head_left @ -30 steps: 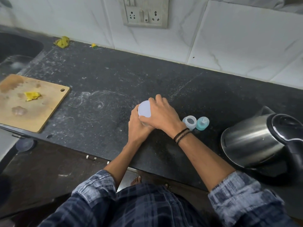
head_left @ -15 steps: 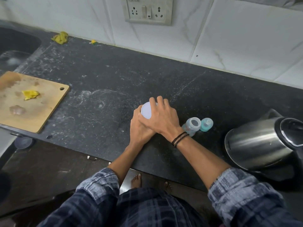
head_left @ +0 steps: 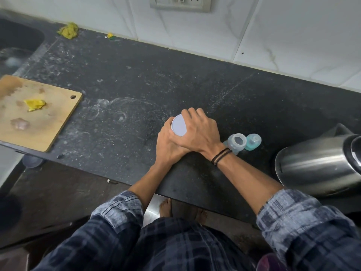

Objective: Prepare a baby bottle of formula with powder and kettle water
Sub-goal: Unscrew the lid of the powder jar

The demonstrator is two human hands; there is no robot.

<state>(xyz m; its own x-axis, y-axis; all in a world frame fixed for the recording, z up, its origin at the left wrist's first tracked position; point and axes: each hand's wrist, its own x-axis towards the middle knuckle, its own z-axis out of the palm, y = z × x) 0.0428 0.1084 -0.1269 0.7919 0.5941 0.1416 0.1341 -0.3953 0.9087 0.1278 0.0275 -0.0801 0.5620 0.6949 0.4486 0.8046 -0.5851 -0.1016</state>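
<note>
Head view, looking down at a black stone countertop [head_left: 136, 85], matt, speckled and smeared with pale dusty swirls; behind it a wall of glossy white marble-look tiles with a cream socket plate [head_left: 180, 3] at the top edge.

Near the counter's front edge, at the middle, stands a round container [head_left: 178, 126] with a flat, smooth white lid; its sides and contents are hidden by the hands. The left hand [head_left: 168, 146] wraps round the container's side from below, fingers curled about it; the right hand [head_left: 201, 133] lies over the top, fingers bent down over the far rim of the lid, gripping it; thin dark cord bands [head_left: 221, 156] circle the right wrist; both sleeves are blue-grey checked cloth.

Just right of the right wrist sits the baby bottle [head_left: 237, 142], clear pale plastic, its round mouth open toward the camera; whether anything is in it cannot be told. Touching or just beside it on the right is a small translucent teal cap [head_left: 253, 141].

Further right, at the frame's edge, a brushed steel kettle [head_left: 312, 167] with a black lid; a tiny mark on its body is too small to read.

Far left, a rectangular wooden cutting board [head_left: 48, 122], stained, with a hanging hole at one corner and a crumpled yellow scrap [head_left: 34, 104] on it; a dark sink [head_left: 17, 40] beyond; a yellow cloth wad [head_left: 68, 30] lies by the wall.
</note>
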